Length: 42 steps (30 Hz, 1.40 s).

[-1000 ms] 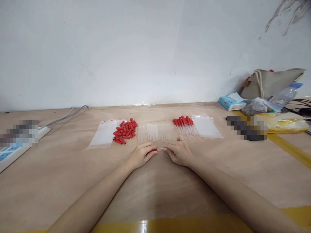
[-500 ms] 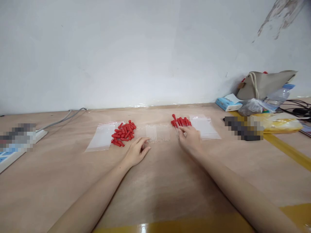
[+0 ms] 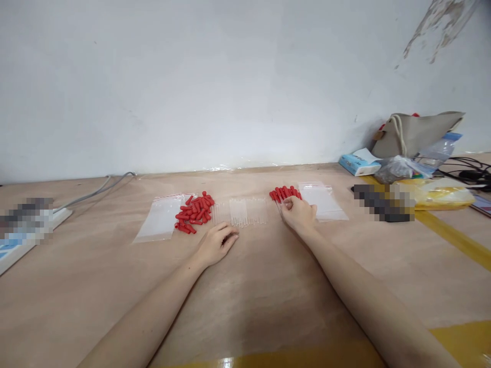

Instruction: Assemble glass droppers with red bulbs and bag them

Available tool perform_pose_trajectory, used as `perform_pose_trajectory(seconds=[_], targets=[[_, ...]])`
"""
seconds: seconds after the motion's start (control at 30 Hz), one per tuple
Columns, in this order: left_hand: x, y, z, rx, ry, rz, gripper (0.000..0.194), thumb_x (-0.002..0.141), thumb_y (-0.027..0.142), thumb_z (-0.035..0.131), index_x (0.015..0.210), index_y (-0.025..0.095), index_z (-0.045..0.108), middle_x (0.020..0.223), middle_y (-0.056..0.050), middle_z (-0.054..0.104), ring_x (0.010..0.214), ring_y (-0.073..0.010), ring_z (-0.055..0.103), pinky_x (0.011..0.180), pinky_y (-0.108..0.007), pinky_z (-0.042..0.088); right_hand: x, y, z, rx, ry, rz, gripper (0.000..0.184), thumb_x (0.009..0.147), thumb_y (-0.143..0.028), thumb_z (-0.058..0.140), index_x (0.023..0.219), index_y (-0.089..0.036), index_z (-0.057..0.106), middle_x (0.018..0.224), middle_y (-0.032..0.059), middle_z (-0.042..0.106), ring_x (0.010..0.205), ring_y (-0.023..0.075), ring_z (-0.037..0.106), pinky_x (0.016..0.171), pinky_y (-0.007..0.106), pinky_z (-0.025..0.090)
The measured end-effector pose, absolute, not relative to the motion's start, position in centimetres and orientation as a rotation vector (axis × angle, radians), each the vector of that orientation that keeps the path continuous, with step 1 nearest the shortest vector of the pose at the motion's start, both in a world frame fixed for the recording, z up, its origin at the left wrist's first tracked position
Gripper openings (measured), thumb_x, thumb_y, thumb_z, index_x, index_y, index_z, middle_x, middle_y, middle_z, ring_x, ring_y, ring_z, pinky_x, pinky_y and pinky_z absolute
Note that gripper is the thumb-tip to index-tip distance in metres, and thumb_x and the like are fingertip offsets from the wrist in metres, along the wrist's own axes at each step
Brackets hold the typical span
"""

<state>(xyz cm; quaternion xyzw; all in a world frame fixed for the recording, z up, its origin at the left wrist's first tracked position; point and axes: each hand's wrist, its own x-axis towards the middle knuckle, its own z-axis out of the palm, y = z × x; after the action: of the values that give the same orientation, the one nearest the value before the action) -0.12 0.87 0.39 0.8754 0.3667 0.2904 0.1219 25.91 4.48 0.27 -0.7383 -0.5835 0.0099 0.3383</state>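
Note:
My left hand rests on the table just in front of a row of clear glass tubes. Its fingers are loosely bent, thumb slightly apart, and nothing shows in them. A loose pile of red rubber bulbs lies beyond it to the left. On the right, my right hand pinches the thin tube of a red-bulbed dropper at the row of assembled droppers. The fingers partly cover those tubes, so exactly which dropper is held is hard to see.
Clear zip bags lie left and right of the parts. Farther right are a tissue pack, a dark blurred object, a yellow plastic bag and a grey bag. A power strip stands at left.
The dropper that stuck up above the others has come down level with the row, my right hand still at it. My left hand has drawn slightly back from the glass tubes.

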Motion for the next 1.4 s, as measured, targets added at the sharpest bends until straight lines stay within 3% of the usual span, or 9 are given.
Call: perform_pose_trajectory(seconds=[0.43, 0.67, 0.87, 1.0, 1.1, 1.23, 1.4], targets=[[-0.1, 0.9, 0.3, 2.562, 1.083, 0.831, 0.016, 0.085, 0.021, 0.044, 0.09, 0.018, 0.059, 0.083, -0.003, 0.056, 0.069, -0.0115, 0.053, 0.063, -0.023, 0.042, 25.6, 4.4, 0.0, -2.021, -1.567, -0.008, 0.028, 0.075, -0.044, 0.047, 0.085, -0.02, 0.058, 0.069, 0.0024, 0.063, 0.071, 0.0201, 0.055, 0.075, 0.035, 0.022], [-0.2, 1.0, 0.5, 2.555, 1.088, 0.817, 0.017, 0.085, 0.022, 0.043, 0.09, 0.018, 0.059, 0.083, -0.003, 0.056, 0.07, -0.0117, 0.052, 0.064, -0.024, 0.042, 25.0, 3.8, 0.1, -1.927, -1.609, -0.158, 0.025, 0.079, -0.036, 0.041, 0.082, -0.02, 0.06, 0.066, 0.0024, 0.062, 0.065, 0.0168, 0.053, 0.071, 0.033, 0.02], [0.1, 1.0, 0.3, 2.564, 1.107, 0.792, 0.018, 0.085, 0.023, 0.043, 0.091, 0.018, 0.059, 0.082, -0.003, 0.056, 0.068, -0.0118, 0.052, 0.063, -0.023, 0.041, 22.2, 2.7, 1.0, -1.842, -1.82, -0.118, 0.022, 0.077, -0.032, 0.044, 0.074, -0.022, 0.063, 0.071, 0.0021, 0.064, 0.073, 0.0174, 0.053, 0.074, 0.034, 0.022], [-1.6, 2.0, 2.3, 2.592, 1.125, 0.66, 0.018, 0.083, 0.026, 0.046, 0.089, 0.018, 0.061, 0.083, -0.003, 0.057, 0.069, -0.0127, 0.053, 0.063, -0.023, 0.041, 21.6, 3.5, 1.9, -2.013, -1.815, -0.028, 0.02, 0.075, -0.029, 0.047, 0.078, -0.021, 0.065, 0.072, 0.0046, 0.064, 0.076, 0.0191, 0.055, 0.077, 0.035, 0.024], [-5.0, 3.3, 5.4, 2.594, 1.193, 0.539, 0.017, 0.079, 0.029, 0.05, 0.074, 0.018, 0.061, 0.074, -0.002, 0.058, 0.073, -0.0151, 0.053, 0.066, -0.024, 0.04, 21.9, 4.6, 2.4, -2.144, -1.778, 0.087, 0.024, 0.075, -0.034, 0.047, 0.07, -0.02, 0.066, 0.069, 0.0058, 0.063, 0.075, 0.0212, 0.056, 0.079, 0.038, 0.025], [-9.3, 3.9, 8.6, 2.525, 1.413, 0.303, 0.015, 0.069, 0.034, 0.059, 0.069, 0.019, 0.062, 0.075, -0.001, 0.058, 0.071, -0.0162, 0.053, 0.064, -0.024, 0.039, 21.9, 5.6, 2.5, -2.22, -1.772, 0.242, 0.028, 0.073, -0.041, 0.048, 0.069, -0.02, 0.066, 0.073, 0.0075, 0.064, 0.077, 0.0233, 0.057, 0.08, 0.04, 0.027], [-10.7, 4.1, 8.1, 2.446, 1.487, 0.126, 0.016, 0.062, 0.031, 0.06, 0.075, 0.022, 0.064, 0.082, -0.001, 0.058, 0.078, -0.0187, 0.054, 0.066, -0.025, 0.039, 21.4, 6.0, 2.3, -2.265, -1.772, 0.227, 0.033, 0.073, -0.043, 0.046, 0.073, -0.017, 0.067, 0.075, 0.0099, 0.065, 0.078, 0.0241, 0.058, 0.082, 0.042, 0.027]])
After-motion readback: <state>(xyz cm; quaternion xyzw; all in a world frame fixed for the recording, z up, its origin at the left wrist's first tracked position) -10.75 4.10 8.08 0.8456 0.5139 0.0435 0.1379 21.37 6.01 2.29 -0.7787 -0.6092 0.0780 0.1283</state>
